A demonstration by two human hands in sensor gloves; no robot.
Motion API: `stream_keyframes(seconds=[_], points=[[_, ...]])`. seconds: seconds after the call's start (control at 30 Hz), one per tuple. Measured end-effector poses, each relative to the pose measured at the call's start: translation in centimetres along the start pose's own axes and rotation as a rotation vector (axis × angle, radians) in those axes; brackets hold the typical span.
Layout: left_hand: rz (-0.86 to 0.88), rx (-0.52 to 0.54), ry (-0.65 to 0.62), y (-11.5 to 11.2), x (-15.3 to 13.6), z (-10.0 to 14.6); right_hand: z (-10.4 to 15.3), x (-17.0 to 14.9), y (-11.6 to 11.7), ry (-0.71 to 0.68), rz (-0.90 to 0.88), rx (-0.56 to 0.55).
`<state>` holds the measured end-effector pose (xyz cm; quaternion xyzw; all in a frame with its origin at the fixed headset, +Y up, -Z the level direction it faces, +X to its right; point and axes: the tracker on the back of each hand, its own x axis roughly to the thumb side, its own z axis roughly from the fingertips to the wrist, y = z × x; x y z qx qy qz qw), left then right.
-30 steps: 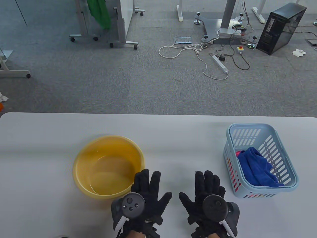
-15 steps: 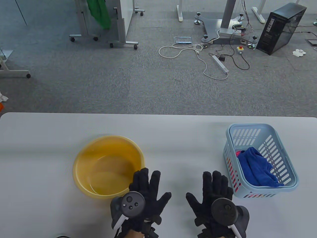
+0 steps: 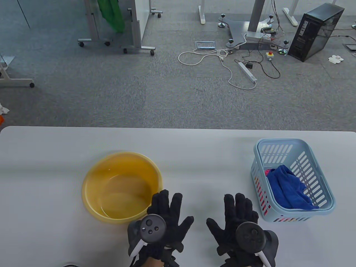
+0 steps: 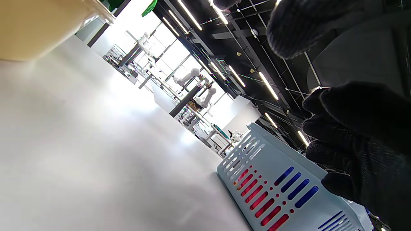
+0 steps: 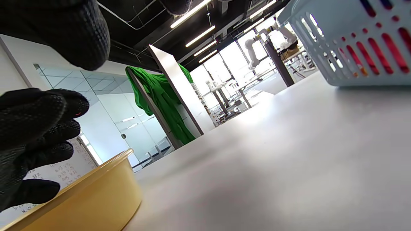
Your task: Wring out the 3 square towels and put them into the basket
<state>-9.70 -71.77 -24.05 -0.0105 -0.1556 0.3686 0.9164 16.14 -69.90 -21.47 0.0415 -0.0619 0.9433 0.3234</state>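
A light blue slotted basket [image 3: 322,169] stands at the table's right, holding a crumpled blue towel [image 3: 289,187] with a bit of pink cloth [image 3: 267,172] under it. Red and blue show through the slots of the basket [image 4: 289,195] in the left wrist view. A yellow basin [image 3: 91,178] with a little water and no towel sits left of centre. My left hand [image 3: 167,214] lies flat with fingers spread, just right of the basin's near rim. My right hand [image 3: 236,215] lies flat too, fingers spread, left of the basket. Neither hand holds anything.
The white table [image 3: 55,155] runs the full width. Beyond its far edge lie grey carpet, a white cable [image 3: 222,64] with a power strip, desk legs and a black computer tower [image 3: 314,30]. A green cloth [image 5: 160,99] hangs on a stand behind the basin [image 5: 83,199].
My right hand slid a little to the right and toward me, then edged back left. My left hand shifted slightly right. Both stayed flat and empty.
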Motion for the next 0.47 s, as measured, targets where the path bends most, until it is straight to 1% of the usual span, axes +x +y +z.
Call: stream_keyframes(seconds=[0.1,0.27,0.47], points=[[0.007,0.012,-0.001,0.22,-0.01,0.09,-0.08,0.02,0.13,-0.002,0.021,0.004],[-0.016,0.051,0.008,0.43,-0.29,0.2,-0.04,-0.09,-0.01,-0.001,0.003,0.008],[-0.024,0.042,0.042,0.38,-0.99,-0.02,-0.23,-0.44,-0.17,0.009,-0.024,0.022]])
